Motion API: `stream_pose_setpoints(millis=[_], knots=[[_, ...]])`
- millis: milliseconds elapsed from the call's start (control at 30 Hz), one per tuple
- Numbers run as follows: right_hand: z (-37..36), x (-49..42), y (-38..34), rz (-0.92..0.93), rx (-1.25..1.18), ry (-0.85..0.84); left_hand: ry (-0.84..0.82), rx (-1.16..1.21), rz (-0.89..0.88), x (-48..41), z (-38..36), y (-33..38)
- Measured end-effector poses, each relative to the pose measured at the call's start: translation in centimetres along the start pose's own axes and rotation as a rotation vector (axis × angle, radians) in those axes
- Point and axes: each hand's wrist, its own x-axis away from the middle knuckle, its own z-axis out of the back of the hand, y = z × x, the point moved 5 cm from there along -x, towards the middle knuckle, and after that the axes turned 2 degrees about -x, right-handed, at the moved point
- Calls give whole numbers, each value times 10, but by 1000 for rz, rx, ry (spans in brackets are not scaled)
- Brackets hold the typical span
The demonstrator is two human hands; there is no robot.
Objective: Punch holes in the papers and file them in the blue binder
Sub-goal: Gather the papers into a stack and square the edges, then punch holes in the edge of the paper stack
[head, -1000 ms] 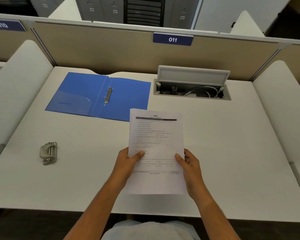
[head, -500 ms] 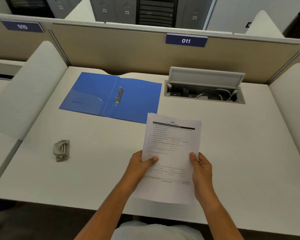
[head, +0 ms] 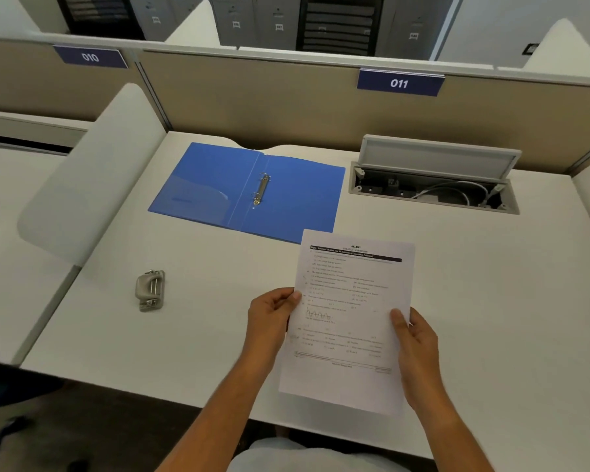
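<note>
Papers (head: 349, 311): printed sheets held up above the worktop's (head: 491, 301) near edge, top corner overlapping the binder's near right corner.
Left hand (head: 269, 318): pinches the papers' left edge, thumb on top.
Right hand (head: 416, 345): grips the right edge, thumb on the page.
Blue binder (head: 297, 199): lies open near the far edge, metal rings (head: 261, 191) showing.
Hole punch (head: 150, 289): toward the left edge, untouched.

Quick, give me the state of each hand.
Left hand: closed on the left edge of the printed papers.
Right hand: closed on the papers' right edge.
</note>
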Motion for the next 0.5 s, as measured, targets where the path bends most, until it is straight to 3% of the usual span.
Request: stream_pose_setpoints(millis=[300, 367, 500], knots=[[-12, -11, 5, 7, 90, -15, -117, -85, 64, -10, 40, 5], [-15, -14, 6, 9, 96, -14, 35, -115, 36, -28, 85, 5], [-19, -17, 10, 1, 57, -28, 567, -388, -3, -61, 222, 4]])
